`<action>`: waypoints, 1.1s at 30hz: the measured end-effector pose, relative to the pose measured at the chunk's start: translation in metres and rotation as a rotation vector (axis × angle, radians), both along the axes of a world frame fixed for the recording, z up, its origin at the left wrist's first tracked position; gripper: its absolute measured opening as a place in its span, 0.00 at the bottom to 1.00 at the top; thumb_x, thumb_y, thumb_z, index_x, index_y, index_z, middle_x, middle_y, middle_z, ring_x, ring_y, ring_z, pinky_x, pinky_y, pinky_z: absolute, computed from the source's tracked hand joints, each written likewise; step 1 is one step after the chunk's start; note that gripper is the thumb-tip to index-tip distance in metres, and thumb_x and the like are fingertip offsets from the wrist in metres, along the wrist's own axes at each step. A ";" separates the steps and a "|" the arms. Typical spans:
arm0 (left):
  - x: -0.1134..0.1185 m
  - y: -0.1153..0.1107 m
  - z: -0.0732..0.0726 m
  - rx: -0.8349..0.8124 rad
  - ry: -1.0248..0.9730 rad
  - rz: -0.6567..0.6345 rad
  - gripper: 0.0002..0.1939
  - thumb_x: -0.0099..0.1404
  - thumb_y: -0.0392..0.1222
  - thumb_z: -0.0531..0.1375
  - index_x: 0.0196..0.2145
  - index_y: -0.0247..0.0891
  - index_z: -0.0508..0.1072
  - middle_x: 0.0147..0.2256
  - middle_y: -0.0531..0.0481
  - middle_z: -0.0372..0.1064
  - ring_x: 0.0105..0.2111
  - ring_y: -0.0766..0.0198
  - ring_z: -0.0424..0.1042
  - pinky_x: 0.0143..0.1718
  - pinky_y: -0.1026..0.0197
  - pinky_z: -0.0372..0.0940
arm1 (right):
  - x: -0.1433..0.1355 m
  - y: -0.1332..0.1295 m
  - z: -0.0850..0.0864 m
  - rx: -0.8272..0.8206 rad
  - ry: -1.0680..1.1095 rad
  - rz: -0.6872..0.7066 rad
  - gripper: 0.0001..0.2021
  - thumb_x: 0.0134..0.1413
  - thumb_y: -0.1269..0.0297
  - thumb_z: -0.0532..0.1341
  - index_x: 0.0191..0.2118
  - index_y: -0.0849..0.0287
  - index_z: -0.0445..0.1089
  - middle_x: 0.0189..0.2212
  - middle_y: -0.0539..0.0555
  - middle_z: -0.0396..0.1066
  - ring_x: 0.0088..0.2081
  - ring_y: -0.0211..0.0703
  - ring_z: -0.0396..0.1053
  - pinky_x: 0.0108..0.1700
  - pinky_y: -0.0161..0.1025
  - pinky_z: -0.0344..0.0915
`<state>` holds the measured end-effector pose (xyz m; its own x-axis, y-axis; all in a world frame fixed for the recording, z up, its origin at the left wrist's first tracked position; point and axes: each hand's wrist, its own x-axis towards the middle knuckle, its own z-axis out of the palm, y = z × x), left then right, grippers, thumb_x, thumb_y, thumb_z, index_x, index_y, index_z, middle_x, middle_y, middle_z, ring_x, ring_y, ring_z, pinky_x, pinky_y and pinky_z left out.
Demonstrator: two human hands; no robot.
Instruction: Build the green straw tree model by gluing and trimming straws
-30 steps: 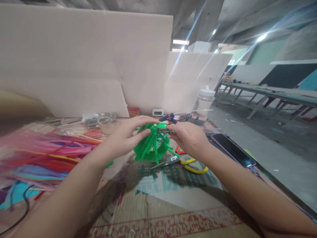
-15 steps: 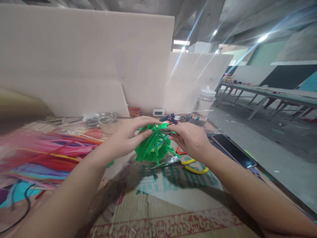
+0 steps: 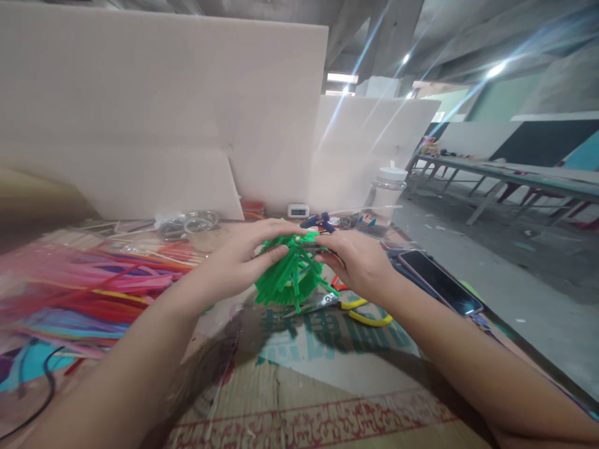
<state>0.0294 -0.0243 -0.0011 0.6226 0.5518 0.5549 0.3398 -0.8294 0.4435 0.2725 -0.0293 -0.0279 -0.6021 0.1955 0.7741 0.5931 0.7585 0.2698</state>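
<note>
A bushy, cone-shaped bundle of green pipe cleaners (image 3: 287, 274) hangs between my hands, with loose ends splayed downward. My left hand (image 3: 248, 252) grips it from the left, thumb in front and fingers over the top. At the upper right of the bundle, the fingers of my right hand (image 3: 358, 259) are bent and pinch at its tip; the exact strand between them is partly hidden. Scissors with yellow handles (image 3: 369, 317) lie on the table just below, their blades partly under the bundle.
Loose pipe cleaners in pink, red and blue (image 3: 103, 280) spread over the left side. A phone (image 3: 440, 280) lies at the right edge. Behind stand a small white digital display (image 3: 298, 211), a blue glue gun (image 3: 321, 221), a clear bottle (image 3: 387, 193) and white boards (image 3: 163, 112).
Both hands stay on the green bundle in nearly the same place. The right fingers have shifted very slightly at its top, and the whole view has moved a touch.
</note>
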 end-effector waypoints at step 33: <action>-0.001 0.001 -0.001 -0.027 -0.030 0.037 0.16 0.71 0.44 0.55 0.54 0.43 0.71 0.54 0.49 0.71 0.56 0.59 0.68 0.59 0.54 0.62 | -0.001 -0.002 -0.002 -0.002 -0.082 -0.022 0.11 0.69 0.61 0.52 0.46 0.63 0.67 0.35 0.57 0.77 0.34 0.44 0.72 0.34 0.40 0.65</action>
